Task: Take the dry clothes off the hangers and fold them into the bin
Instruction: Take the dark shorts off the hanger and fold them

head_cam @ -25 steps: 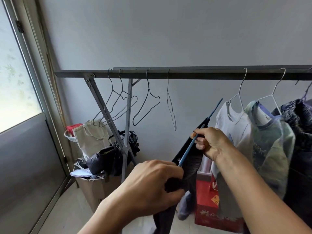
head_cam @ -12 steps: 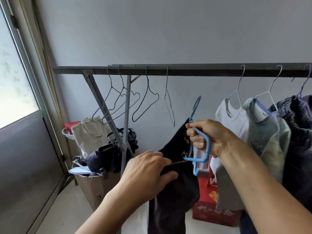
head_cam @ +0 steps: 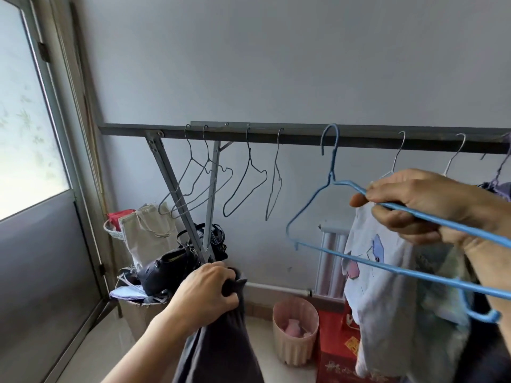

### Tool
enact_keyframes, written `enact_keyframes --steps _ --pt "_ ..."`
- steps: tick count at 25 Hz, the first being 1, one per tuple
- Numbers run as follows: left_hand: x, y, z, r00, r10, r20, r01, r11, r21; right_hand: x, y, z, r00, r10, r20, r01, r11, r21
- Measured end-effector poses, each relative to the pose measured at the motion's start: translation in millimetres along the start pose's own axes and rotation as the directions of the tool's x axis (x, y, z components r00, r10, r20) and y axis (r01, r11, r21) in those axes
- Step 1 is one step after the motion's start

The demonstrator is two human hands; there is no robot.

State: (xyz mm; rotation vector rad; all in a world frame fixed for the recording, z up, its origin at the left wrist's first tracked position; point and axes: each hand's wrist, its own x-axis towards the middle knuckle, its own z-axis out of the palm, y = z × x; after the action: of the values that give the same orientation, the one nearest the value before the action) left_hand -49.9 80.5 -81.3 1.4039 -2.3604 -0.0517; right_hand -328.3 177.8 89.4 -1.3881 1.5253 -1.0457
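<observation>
Hooking the empty hanger [head_cam: 332, 168] onto the rail [head_cam: 359, 139] looks the step: right hand [head_cam: 420, 205] pinches it just below the rail, left hand [head_cam: 204, 297] clutches the garment [head_cam: 221, 349] well below. Folding follows.

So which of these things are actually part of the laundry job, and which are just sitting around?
In use: dark garment in left hand, blue hanger in right hand, white shirt on rail.
Lying about: black handbag, canvas tote, red box.

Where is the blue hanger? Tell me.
Head view, right of centre: the blue hanger, gripped by the right hand, hook at the rail, beside the white shirt.
</observation>
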Motion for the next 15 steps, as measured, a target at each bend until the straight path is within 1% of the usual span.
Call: enact_keyframes --steps 2,5,7,10,12,13,15 --pt "0.0 -3.5 -7.1 0.999 0.043 0.007 -0.043 0.998 -0.039 19.9 -0.5 4.0 0.994 -0.023 -0.108 0.017 0.998 -0.053" --pt "-1.2 -7.0 -24.5 0.997 0.074 0.012 -0.072 0.994 -0.076 65.8 -0.8 20.0 0.955 -0.125 -0.27 0.1 0.99 -0.104" --pt "-2.9 -10.9 -39.5 0.997 0.081 -0.011 -0.081 0.992 -0.093 90.7 -4.2 28.7 0.93 -0.145 -0.338 0.105 0.986 -0.133" --pt "-6.8 -14.2 -62.6 0.996 0.072 -0.058 -0.078 0.989 -0.124 112.2 -3.0 41.9 0.93 -0.122 -0.348 0.068 0.985 -0.162" --pt "-9.2 -14.8 -75.7 0.994 0.064 -0.093 -0.078 0.984 -0.159 118.0 3.7 56.5 0.95 -0.076 -0.303 0.011 0.977 -0.212" --pt "-9.8 -14.2 -81.5 0.992 0.052 -0.114 -0.073 0.979 -0.189 120.0 8.7 63.3 0.958 -0.053 -0.281 -0.018 0.969 -0.246" --pt "-10.0 -13.6 -91.7 0.989 0.005 -0.145 -0.044 0.964 -0.262 127.2 18.3 71.8 0.955 -0.043 -0.295 -0.043 0.959 -0.279"
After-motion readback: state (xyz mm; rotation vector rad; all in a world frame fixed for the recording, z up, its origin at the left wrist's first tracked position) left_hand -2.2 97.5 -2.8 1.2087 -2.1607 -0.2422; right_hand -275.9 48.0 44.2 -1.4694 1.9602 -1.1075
